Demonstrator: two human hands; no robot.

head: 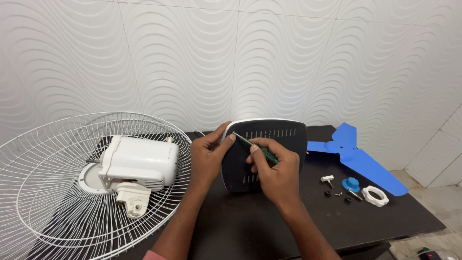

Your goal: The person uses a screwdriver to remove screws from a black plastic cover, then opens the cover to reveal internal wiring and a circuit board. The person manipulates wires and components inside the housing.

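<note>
Undoing a screw, maybe, on black vented plastic fan cover (269, 144): left hand (207, 156) gripping its edge, right hand (274, 168) pinching thin green screwdriver (255, 148); next, steady turning

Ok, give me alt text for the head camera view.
Left hand steadies an upright black vented plastic cover on a dark table while the right hand works a green-handled screwdriver at it. A white wire fan guard with white motor lies left, blue fan blade right.

Bright, even light; sharp focus.
</note>
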